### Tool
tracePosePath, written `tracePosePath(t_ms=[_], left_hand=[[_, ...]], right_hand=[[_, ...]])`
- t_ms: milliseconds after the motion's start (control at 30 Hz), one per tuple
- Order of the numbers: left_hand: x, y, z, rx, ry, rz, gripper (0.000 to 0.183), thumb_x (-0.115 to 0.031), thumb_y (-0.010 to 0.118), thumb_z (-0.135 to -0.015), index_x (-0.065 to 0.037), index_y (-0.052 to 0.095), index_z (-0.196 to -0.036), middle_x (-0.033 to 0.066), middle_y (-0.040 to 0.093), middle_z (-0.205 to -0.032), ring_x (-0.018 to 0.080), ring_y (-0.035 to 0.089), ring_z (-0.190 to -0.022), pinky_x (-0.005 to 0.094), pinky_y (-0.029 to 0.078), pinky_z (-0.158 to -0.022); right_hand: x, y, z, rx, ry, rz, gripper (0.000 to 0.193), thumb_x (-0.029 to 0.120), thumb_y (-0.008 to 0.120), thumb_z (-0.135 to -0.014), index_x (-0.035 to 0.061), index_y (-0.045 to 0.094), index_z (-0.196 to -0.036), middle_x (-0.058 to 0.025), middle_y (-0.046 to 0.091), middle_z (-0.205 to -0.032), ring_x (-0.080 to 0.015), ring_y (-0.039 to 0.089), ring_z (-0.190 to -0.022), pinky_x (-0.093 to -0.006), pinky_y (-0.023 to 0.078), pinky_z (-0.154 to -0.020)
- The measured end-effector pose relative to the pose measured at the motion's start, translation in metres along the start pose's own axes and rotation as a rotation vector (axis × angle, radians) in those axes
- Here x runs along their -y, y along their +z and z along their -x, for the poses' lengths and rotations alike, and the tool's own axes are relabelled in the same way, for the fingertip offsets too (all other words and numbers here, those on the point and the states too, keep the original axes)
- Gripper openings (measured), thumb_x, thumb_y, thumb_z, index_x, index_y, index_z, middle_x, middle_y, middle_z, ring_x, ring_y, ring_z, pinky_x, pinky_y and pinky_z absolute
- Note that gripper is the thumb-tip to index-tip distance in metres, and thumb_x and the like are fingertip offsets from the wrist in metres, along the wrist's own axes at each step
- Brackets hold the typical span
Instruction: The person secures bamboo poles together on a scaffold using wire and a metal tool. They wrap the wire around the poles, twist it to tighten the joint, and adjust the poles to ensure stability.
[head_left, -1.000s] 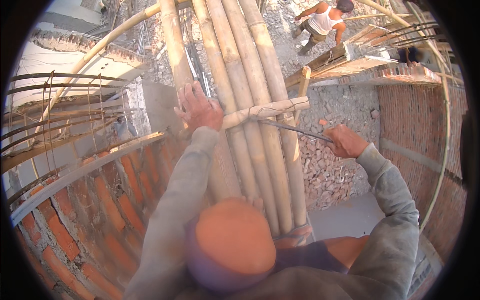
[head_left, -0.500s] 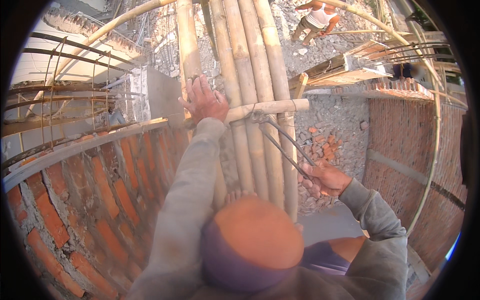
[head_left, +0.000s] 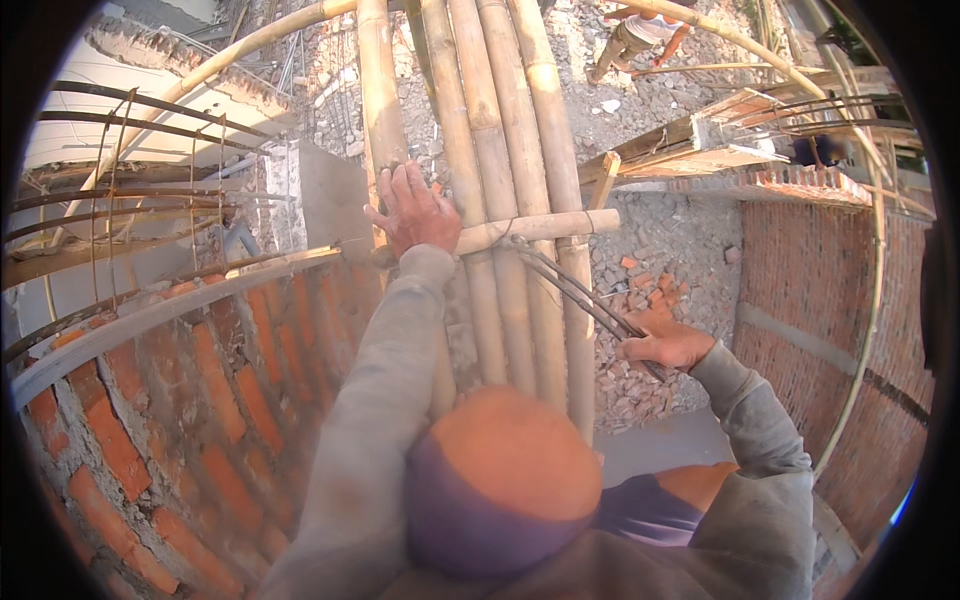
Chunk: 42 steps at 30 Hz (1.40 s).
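Observation:
Long-handled pincers (head_left: 578, 288) are in my right hand (head_left: 668, 340), fingers wrapped round the handles, which lie close together. Their jaws meet a thin wire tie (head_left: 514, 236) where a short bamboo crosspiece (head_left: 572, 224) lies over several long bamboo poles (head_left: 525, 120). My left hand (head_left: 415, 212) lies with fingers stretched out at the left end of the crosspiece, over the thicker left pole (head_left: 381, 90). Its palm is hidden.
A brick wall (head_left: 215, 375) rises at left, with rebar (head_left: 110, 200) beyond it. Rubble and broken bricks (head_left: 655, 295) lie below right, beside another brick wall (head_left: 800, 280). My knee (head_left: 505, 480), in orange and purple cloth, is in front. A person (head_left: 640, 40) stands on the far rubble.
The pincers' handles have come together as my right hand closed round them, moving slightly right. My left hand stays on the bamboo. The far person has shifted toward the upper edge.

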<state>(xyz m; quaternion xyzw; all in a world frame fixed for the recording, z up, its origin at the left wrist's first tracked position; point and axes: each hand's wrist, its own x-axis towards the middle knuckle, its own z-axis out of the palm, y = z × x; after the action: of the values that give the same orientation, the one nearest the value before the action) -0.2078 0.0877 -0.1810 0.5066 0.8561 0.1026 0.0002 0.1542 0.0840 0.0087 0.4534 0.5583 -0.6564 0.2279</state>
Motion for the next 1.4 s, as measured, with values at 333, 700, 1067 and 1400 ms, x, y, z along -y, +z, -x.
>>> tracePosePath(t_ms=[333,700,1067,1400], left_hand=[[-0.001,0.003,-0.001,0.012,-0.009,-0.003,0.068,-0.024,0.071,-0.096,-0.008,0.049,-0.158,0.0088,0.048,-0.157,0.0313,0.036,-0.159,0.0788,0.031,-0.121],[-0.001,-0.005,-0.001,-0.010,-0.008,0.035,0.070,-0.025,0.071,-0.096,-0.007,0.048,-0.159,0.0075,0.047,-0.158,0.0294,0.035,-0.160,0.0745,0.029,-0.125],[0.011,0.002,0.012,-0.265,0.144,0.335,0.070,-0.012,0.070,-0.088,-0.003,0.054,-0.156,0.0154,0.057,-0.150,0.0386,0.046,-0.152,0.0631,0.032,-0.127],[0.091,-0.017,0.097,-0.237,-1.105,1.466,0.064,-0.023,0.072,-0.098,0.002,0.057,-0.155,0.0175,0.055,-0.157,0.0369,0.051,-0.147,0.0503,0.044,-0.121]], right_hand=[[-0.066,0.003,-0.025,-0.653,-0.138,0.921,0.020,0.022,0.072,-0.096,0.0030,0.064,-0.093,-0.0223,0.072,-0.081,-0.0428,0.073,-0.076,-0.0535,0.057,-0.071],[-0.098,-0.054,-0.055,-0.560,-0.211,0.959,0.017,0.017,0.073,-0.096,0.0066,0.069,-0.108,-0.0222,0.073,-0.085,-0.0474,0.072,-0.079,-0.0581,0.055,-0.072],[-0.039,0.022,-0.018,-0.371,-0.204,0.539,0.044,0.010,0.084,-0.089,-0.0058,0.058,-0.120,-0.0179,0.070,-0.101,-0.0323,0.072,-0.070,-0.0426,0.056,-0.057],[-0.031,0.073,-0.008,-0.610,-0.197,0.585,0.028,0.014,0.073,-0.094,-0.0020,0.057,-0.110,-0.0221,0.068,-0.101,-0.0361,0.071,-0.066,-0.0469,0.056,-0.058]])
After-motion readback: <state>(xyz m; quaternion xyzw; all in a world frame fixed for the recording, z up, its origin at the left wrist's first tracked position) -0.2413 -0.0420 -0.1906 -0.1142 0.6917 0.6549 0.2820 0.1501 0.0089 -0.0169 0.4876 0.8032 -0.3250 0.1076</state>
